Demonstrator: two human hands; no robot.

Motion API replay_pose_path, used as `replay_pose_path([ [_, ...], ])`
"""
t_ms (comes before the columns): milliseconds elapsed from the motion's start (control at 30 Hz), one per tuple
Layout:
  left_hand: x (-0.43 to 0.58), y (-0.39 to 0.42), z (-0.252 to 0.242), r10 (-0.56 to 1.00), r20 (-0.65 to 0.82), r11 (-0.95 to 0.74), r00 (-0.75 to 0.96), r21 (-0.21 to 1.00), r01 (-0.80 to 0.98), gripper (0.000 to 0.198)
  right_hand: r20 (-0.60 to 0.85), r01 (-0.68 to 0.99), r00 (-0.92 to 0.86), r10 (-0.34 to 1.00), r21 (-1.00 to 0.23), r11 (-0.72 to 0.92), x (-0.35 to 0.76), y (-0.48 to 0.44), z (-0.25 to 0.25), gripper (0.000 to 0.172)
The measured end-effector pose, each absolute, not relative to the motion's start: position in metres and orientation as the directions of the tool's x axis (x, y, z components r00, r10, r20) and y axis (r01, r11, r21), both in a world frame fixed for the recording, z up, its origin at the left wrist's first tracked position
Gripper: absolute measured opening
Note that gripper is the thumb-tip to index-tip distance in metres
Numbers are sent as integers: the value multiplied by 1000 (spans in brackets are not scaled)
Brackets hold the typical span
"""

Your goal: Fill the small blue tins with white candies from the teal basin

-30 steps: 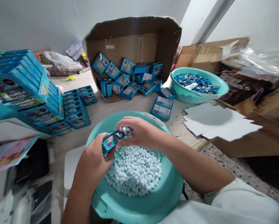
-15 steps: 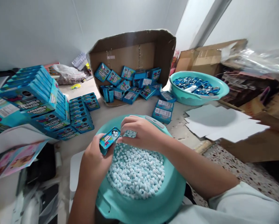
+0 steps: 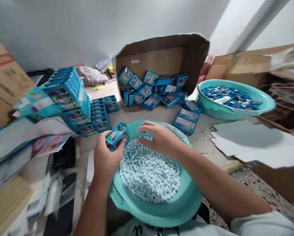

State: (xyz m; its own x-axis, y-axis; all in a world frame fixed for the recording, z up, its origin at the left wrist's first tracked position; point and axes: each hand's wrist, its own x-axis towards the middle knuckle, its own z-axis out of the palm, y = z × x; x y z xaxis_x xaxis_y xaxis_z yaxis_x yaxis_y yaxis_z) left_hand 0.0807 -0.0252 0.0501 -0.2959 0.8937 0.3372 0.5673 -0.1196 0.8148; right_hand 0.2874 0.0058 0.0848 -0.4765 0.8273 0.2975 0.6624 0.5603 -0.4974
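Observation:
My left hand (image 3: 109, 157) is wrapped round a small blue candy box (image 3: 117, 135), tilted above the left rim of a turquoise basin (image 3: 159, 216). A dark rounded patch shows at the box's right end; whether candies lie in it I cannot make out. Small white and pale-blue candies (image 3: 149, 178) fill the middle of the basin. Over its far part hovers my right hand (image 3: 159, 136), apart from the box, thumb and fingers spread with nothing visible between them.
Behind, a cardboard box (image 3: 147, 55) on its side holds several blue candy boxes (image 3: 150, 78). Stacked blue boxes (image 3: 70, 98) stand at left. At right are a second turquoise basin (image 3: 215, 109) with blue-and-silver pieces (image 3: 235, 96) and white card sheets (image 3: 257, 139). Two candy boxes (image 3: 185, 123) lie nearby.
My right hand has drawn back from the candy box, and its fingers have spread. My left hand has turned the box, so its long side shows more. The camera view has swung left.

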Motion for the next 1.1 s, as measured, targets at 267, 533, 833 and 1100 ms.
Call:
replay_pose_path([
  [267, 8, -46, 63, 768, 441, -137, -465, 821, 554, 48, -266, 776, -619, 739, -351, 524, 278, 3, 63, 45],
  [533, -30, -41, -3, 958, 86, 5, -275, 949, 314, 60, 123, 597, -624, 772, -563, 572, 295, 2, 90, 38],
  [833, -59, -75, 22, 696, 504, -418, -511, 864, 281, 57, 255, 896, 160, 954, -443, -33, 452, 35, 22, 72],
  [1100, -8, -113, 25, 515, 846, -579, -141, 464, 670, 10, 232, 923, 52, 971, -382, 42, 463, 16, -36, 53],
])
